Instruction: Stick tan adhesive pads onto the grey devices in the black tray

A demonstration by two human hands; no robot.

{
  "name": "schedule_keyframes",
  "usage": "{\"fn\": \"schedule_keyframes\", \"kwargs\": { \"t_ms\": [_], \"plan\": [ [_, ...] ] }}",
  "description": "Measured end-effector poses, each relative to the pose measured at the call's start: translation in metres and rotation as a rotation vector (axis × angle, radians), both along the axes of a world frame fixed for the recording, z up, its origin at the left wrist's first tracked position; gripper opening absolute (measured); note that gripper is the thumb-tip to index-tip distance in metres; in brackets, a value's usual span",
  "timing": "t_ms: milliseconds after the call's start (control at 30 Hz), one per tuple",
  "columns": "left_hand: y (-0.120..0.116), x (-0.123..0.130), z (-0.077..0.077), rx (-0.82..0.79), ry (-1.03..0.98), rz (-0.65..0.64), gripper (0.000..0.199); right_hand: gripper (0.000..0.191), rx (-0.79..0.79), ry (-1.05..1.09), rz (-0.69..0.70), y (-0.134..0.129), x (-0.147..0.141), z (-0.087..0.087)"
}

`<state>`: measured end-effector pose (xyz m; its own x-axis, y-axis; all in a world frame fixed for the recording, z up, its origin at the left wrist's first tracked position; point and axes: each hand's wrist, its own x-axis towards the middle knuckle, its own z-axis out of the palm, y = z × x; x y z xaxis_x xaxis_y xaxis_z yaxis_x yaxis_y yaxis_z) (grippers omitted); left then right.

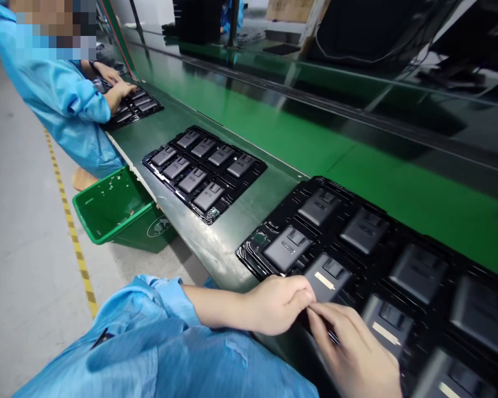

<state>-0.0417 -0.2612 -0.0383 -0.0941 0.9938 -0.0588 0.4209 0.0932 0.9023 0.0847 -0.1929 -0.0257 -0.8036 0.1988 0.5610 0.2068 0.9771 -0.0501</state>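
your left hand [276, 304] is curled with thumb pressed to forefinger, and its grip meets that of your right hand [359, 348], also pinched together; i cannot tell whether anything is caught between them. both are over the near side of a black tray [249, 253] lying on the counter [222, 249]. just beyond where they meet, a dark grey case [326, 293] bearing a tan strip [325, 281] sits in that tray. farther left lies a second tray [249, 182], near a green bin [103, 240], and a person in blue [45, 94] reaches over a third tray [148, 114]
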Motion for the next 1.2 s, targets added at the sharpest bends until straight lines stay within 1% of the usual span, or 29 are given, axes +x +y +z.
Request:
{"fn": "schedule_keyframes", "kwargs": {
  "t_ms": [100, 167, 233, 300, 367, 467, 567, 800, 900, 1033, 1167, 1200],
  "plan": [
    [0.005, 0.005, -0.006, 0.049, 0.298, -0.03, 0.028, 0.009, 0.032, -0.093, 0.065, 0.028, 0.016, 0.006],
    [0.01, 0.007, -0.009, 0.099, 0.489, -0.058, 0.032, 0.009, 0.141, -0.123, 0.102, 0.054, 0.022, 0.009],
    [0.014, 0.01, -0.012, 0.166, 0.624, -0.085, 0.034, 0.016, 0.275, -0.21, 0.259, 0.077, 0.024, 0.011],
    [0.016, 0.013, -0.012, 0.212, 0.725, -0.113, 0.029, 0.027, 0.322, -0.289, 0.389, 0.093, 0.02, 0.01],
    [0.017, 0.016, -0.011, 0.21, 0.818, -0.145, 0.025, 0.032, 0.351, -0.336, 0.489, 0.101, 0.015, 0.008],
    [0.016, 0.02, -0.01, 0.169, 0.926, -0.184, 0.036, 0.032, 0.42, -0.293, 0.588, 0.103, 0.008, 0.004],
    [0.014, 0.023, -0.01, 0.151, 0.968, -0.185, 0.037, 0.034, 0.448, -0.234, 0.611, 0.099, 0.004, 0.005],
    [0.016, 0.021, -0.009, 0.172, 0.99, -0.233, 0.036, 0.038, 0.525, -0.279, 0.729, 0.097, -0.009, 0.021],
    [0.016, 0.019, -0.008, 0.198, 1.004, -0.245, 0.035, 0.038, 0.541, -0.268, 0.727, 0.096, -0.012, 0.022],
    [0.016, 0.019, -0.008, 0.222, 1.016, -0.248, 0.036, 0.037, 0.56, -0.219, 0.715, 0.094, -0.012, 0.016],
    [0.015, 0.02, -0.008, 0.227, 1.019, -0.254, 0.036, 0.04, 0.538, -0.215, 0.711, 0.094, -0.013, 0.012],
    [0.015, 0.021, -0.008, 0.223, 1.019, -0.251, 0.036, 0.04, 0.507, -0.225, 0.715, 0.094, -0.014, 0.012]
  ]
}}
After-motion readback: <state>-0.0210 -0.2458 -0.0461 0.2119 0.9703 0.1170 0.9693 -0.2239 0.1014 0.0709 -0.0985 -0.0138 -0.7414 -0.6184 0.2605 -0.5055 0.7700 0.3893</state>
